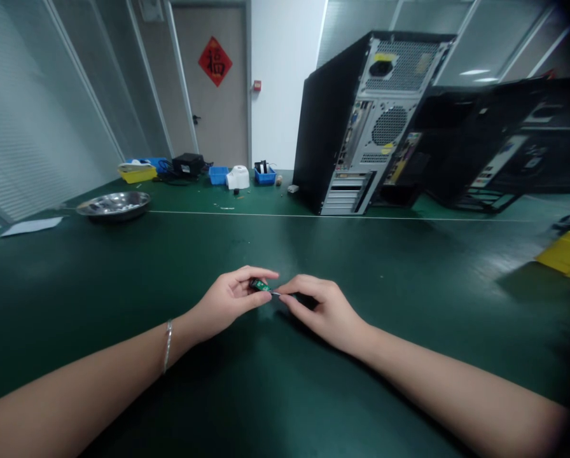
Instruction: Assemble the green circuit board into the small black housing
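Observation:
My left hand point(230, 299) pinches a small green circuit board point(260, 285) between thumb and fingers, just above the dark green table point(123, 286). My right hand point(320, 308) meets it from the right, fingers pinched together on a thin, small part at the board's right end point(276, 293); I cannot make out what that part is. A thin bracelet point(168, 346) sits on my left wrist. Both forearms reach in from the bottom corners.
A black computer tower point(361, 121) stands at the back, rear panel facing me, with more open cases point(495, 140) to its right. A metal bowl point(114, 205) sits at far left, small blue and yellow bins point(217, 174) near the door, a yellow bin point(569, 253) at right.

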Demonstrator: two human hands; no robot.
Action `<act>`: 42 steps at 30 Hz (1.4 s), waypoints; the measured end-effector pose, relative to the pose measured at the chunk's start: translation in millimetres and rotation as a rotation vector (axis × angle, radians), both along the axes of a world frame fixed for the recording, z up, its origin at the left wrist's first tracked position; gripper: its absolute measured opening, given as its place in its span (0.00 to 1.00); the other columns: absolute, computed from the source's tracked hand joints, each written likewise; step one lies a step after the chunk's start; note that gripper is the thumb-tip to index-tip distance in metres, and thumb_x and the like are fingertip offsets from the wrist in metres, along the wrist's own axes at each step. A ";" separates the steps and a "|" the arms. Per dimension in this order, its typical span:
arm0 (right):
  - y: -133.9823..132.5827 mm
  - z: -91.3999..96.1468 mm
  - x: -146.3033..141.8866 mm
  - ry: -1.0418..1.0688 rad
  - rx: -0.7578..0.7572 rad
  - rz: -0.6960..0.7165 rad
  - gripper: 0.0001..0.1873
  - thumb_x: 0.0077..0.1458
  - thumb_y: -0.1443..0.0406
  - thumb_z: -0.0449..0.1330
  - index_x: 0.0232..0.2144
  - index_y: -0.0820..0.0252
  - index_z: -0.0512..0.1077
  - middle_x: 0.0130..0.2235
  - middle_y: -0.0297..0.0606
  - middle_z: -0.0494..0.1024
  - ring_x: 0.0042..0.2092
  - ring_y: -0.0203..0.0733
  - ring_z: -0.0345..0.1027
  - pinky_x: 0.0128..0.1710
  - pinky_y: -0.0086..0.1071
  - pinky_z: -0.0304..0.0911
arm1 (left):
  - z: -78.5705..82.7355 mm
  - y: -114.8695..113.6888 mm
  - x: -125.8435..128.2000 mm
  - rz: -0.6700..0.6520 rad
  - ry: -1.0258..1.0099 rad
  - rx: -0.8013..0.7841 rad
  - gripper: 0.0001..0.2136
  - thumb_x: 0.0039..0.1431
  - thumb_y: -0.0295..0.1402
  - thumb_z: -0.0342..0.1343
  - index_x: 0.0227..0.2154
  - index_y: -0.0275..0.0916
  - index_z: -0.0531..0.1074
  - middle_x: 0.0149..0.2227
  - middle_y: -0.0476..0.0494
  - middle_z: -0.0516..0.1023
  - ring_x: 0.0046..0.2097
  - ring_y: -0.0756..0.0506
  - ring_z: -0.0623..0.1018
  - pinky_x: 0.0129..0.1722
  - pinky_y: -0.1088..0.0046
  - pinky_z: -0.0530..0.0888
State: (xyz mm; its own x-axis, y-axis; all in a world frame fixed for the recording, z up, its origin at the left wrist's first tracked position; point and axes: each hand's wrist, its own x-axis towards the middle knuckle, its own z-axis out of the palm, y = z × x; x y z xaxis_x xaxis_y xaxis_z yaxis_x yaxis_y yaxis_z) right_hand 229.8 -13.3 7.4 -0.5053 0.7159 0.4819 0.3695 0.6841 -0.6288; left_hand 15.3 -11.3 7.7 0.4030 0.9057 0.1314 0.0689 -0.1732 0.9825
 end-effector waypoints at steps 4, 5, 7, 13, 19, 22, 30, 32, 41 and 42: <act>0.2 0.0 -0.1 -0.024 0.012 0.010 0.08 0.62 0.66 0.57 0.39 0.58 0.77 0.35 0.38 0.80 0.36 0.40 0.73 0.39 0.33 0.68 | 1.3 -1.4 0.8 0.048 -0.047 -0.058 0.16 0.58 0.32 0.61 0.47 0.39 0.65 0.41 0.44 0.74 0.45 0.46 0.75 0.50 0.63 0.70; 0.2 -0.1 -0.2 -0.021 0.012 0.008 0.08 0.62 0.66 0.57 0.39 0.58 0.77 0.35 0.38 0.80 0.37 0.39 0.73 0.39 0.33 0.68 | 1.2 -1.4 1.4 0.052 -0.071 -0.060 0.14 0.58 0.32 0.60 0.45 0.39 0.65 0.41 0.44 0.75 0.45 0.45 0.76 0.50 0.63 0.70; 0.3 -0.2 -0.2 -0.015 0.012 0.007 0.08 0.62 0.66 0.57 0.38 0.58 0.77 0.36 0.38 0.80 0.37 0.39 0.73 0.39 0.32 0.68 | 0.6 -1.3 2.6 0.058 -0.116 -0.063 0.12 0.59 0.32 0.60 0.42 0.38 0.64 0.42 0.42 0.75 0.47 0.44 0.76 0.51 0.62 0.70; 0.1 0.5 0.1 -0.023 0.009 -0.017 0.08 0.62 0.65 0.57 0.39 0.57 0.77 0.35 0.38 0.80 0.37 0.40 0.74 0.39 0.32 0.68 | -1.8 0.1 3.0 0.111 -0.155 -0.045 0.09 0.57 0.31 0.61 0.36 0.37 0.66 0.55 0.37 0.67 0.55 0.41 0.73 0.55 0.59 0.69; 0.4 -1.2 -0.4 0.010 -0.010 -0.058 0.08 0.61 0.66 0.58 0.38 0.58 0.77 0.35 0.38 0.79 0.36 0.39 0.73 0.38 0.32 0.68 | -4.8 2.0 2.0 0.075 -0.108 -0.016 0.12 0.59 0.28 0.58 0.45 0.39 0.65 0.44 0.43 0.69 0.55 0.42 0.73 0.55 0.59 0.68; 0.1 -1.4 -0.7 0.025 -0.009 -0.060 0.08 0.61 0.67 0.57 0.39 0.58 0.76 0.36 0.38 0.80 0.37 0.39 0.73 0.39 0.31 0.67 | -7.8 2.2 2.4 0.030 -0.133 -0.009 0.16 0.57 0.26 0.59 0.46 0.42 0.63 0.45 0.46 0.66 0.54 0.43 0.73 0.54 0.62 0.70; 1.7 -1.7 0.4 0.032 -0.010 -0.032 0.09 0.62 0.67 0.57 0.41 0.57 0.77 0.37 0.38 0.79 0.38 0.39 0.73 0.40 0.32 0.67 | -5.3 -1.5 4.4 -0.097 -0.156 -0.106 0.16 0.56 0.27 0.61 0.43 0.40 0.60 0.40 0.45 0.76 0.45 0.46 0.78 0.48 0.64 0.72; 1.8 -1.4 0.8 0.047 0.000 -0.041 0.09 0.62 0.67 0.57 0.41 0.56 0.77 0.37 0.38 0.79 0.38 0.39 0.73 0.40 0.33 0.67 | -3.5 -2.2 4.8 -0.086 -0.118 -0.080 0.14 0.59 0.29 0.59 0.46 0.38 0.63 0.44 0.41 0.75 0.47 0.45 0.77 0.51 0.63 0.71; 2.1 -0.8 2.7 0.016 0.044 -0.125 0.09 0.62 0.66 0.57 0.40 0.56 0.77 0.37 0.38 0.79 0.38 0.40 0.73 0.40 0.33 0.68 | 7.2 -6.5 4.3 0.033 0.124 0.130 0.15 0.67 0.32 0.47 0.52 0.35 0.70 0.46 0.38 0.74 0.42 0.46 0.77 0.47 0.64 0.75; 2.0 -0.9 2.7 0.010 0.044 -0.131 0.09 0.63 0.66 0.56 0.40 0.56 0.77 0.37 0.38 0.79 0.38 0.40 0.73 0.40 0.33 0.68 | 7.2 -6.4 4.0 0.037 0.138 0.163 0.14 0.67 0.32 0.47 0.50 0.35 0.72 0.46 0.37 0.74 0.41 0.47 0.77 0.46 0.65 0.75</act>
State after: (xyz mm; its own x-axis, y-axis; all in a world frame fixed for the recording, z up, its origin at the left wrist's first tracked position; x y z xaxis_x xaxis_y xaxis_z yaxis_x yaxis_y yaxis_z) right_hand 232.5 -11.2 6.5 -0.4041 0.7535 0.5186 0.4510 0.6574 -0.6037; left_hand 19.3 -17.7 14.8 0.3940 0.8915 0.2237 0.2098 -0.3242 0.9224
